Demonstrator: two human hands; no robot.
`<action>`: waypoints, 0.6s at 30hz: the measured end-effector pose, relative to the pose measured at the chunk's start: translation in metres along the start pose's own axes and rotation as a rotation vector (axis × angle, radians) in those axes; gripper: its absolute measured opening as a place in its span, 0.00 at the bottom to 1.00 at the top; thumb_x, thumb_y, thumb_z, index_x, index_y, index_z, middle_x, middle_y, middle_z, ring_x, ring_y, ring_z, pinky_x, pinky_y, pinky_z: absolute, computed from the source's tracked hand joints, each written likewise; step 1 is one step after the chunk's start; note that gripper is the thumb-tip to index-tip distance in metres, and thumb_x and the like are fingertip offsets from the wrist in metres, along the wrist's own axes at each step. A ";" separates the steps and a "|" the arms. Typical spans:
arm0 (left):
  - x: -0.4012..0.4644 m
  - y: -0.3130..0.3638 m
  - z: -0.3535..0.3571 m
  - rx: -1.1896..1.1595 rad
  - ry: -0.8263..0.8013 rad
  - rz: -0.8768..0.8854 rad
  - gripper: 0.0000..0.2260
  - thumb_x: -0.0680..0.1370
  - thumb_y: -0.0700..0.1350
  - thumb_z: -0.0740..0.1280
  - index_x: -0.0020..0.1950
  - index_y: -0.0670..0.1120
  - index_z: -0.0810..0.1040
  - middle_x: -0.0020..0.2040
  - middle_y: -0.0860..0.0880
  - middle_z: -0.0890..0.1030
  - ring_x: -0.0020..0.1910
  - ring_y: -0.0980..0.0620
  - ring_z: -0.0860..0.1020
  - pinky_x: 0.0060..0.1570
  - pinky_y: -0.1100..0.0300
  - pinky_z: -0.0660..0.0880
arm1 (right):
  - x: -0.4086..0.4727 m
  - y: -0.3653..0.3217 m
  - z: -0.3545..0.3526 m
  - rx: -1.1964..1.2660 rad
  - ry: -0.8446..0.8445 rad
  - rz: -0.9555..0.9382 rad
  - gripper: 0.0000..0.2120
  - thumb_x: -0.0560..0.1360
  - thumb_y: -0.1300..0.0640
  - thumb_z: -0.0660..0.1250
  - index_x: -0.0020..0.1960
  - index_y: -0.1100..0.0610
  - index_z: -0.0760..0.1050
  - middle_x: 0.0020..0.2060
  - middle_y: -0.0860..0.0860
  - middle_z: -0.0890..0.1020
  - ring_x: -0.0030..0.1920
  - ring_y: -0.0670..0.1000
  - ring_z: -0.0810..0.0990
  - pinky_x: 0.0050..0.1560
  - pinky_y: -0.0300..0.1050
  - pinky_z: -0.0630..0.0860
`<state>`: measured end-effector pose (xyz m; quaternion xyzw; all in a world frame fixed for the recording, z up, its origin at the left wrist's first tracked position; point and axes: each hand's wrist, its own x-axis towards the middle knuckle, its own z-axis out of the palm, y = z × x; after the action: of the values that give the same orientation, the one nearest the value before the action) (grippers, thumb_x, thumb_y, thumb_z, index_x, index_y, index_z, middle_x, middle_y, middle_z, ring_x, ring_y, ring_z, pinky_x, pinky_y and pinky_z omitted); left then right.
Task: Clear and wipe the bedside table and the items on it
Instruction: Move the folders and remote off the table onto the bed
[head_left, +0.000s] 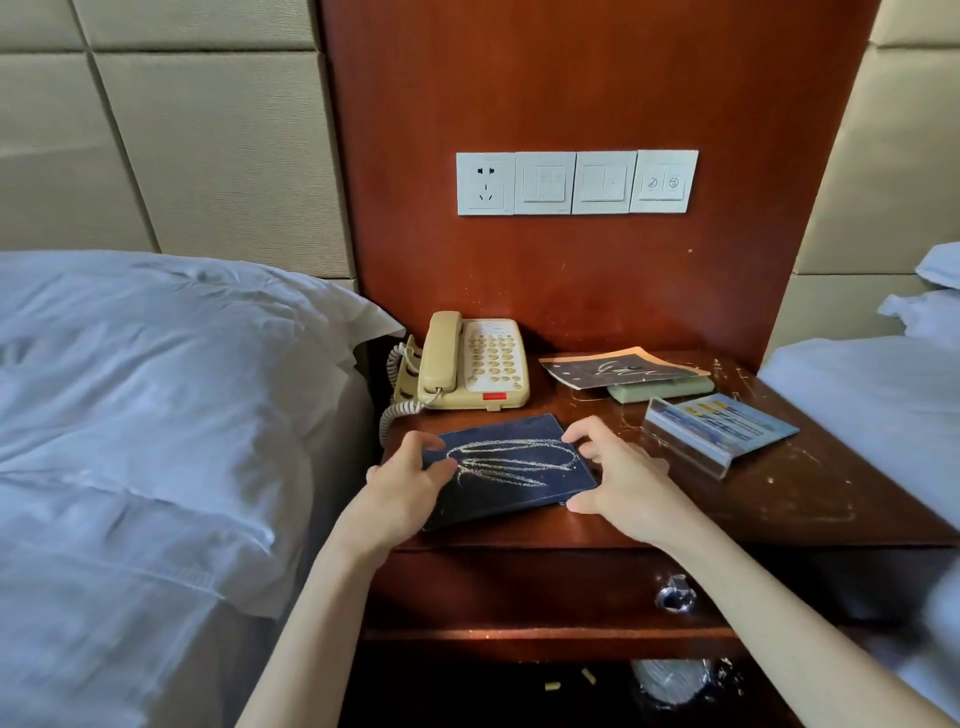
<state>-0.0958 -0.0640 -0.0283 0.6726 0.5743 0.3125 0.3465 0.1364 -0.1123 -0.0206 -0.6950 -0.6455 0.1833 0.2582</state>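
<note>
A dark blue folder with a pale scribbled mark lies at the front left of the wooden bedside table. My left hand grips its left edge and my right hand grips its right edge, fingers curled over the top. Behind the folder stands a beige telephone with a coiled cord. At the back right a dark card lies on a pale green box. A clear acrylic sign holder with a blue card sits to the right. The tabletop is dusty and scratched.
A bed with white pillows presses against the table's left side, and another bed stands on the right. A row of switches and a socket is on the wood panel above. A drawer knob sits below the top.
</note>
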 end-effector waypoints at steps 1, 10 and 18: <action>0.002 0.000 -0.001 -0.086 0.016 0.012 0.08 0.80 0.49 0.62 0.59 0.54 0.72 0.44 0.48 0.76 0.48 0.48 0.72 0.48 0.54 0.67 | -0.001 0.000 0.000 0.027 0.032 -0.031 0.27 0.70 0.58 0.73 0.58 0.40 0.62 0.62 0.48 0.73 0.62 0.54 0.69 0.56 0.51 0.65; 0.010 0.040 0.022 -0.412 0.084 0.126 0.14 0.80 0.39 0.62 0.65 0.50 0.70 0.45 0.47 0.76 0.41 0.53 0.73 0.39 0.58 0.70 | -0.005 0.002 -0.037 0.348 0.301 -0.261 0.30 0.70 0.68 0.72 0.59 0.41 0.65 0.63 0.45 0.71 0.60 0.46 0.75 0.56 0.48 0.78; 0.038 0.132 0.085 -0.538 0.030 0.266 0.12 0.80 0.39 0.60 0.60 0.52 0.73 0.58 0.53 0.76 0.58 0.53 0.72 0.59 0.52 0.69 | -0.013 0.066 -0.120 0.314 0.550 -0.203 0.31 0.68 0.67 0.74 0.60 0.41 0.66 0.59 0.43 0.74 0.54 0.35 0.74 0.47 0.29 0.72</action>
<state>0.0533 -0.0489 0.0336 0.6212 0.3828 0.5058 0.4600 0.2585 -0.1417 0.0355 -0.6022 -0.5813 0.0594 0.5439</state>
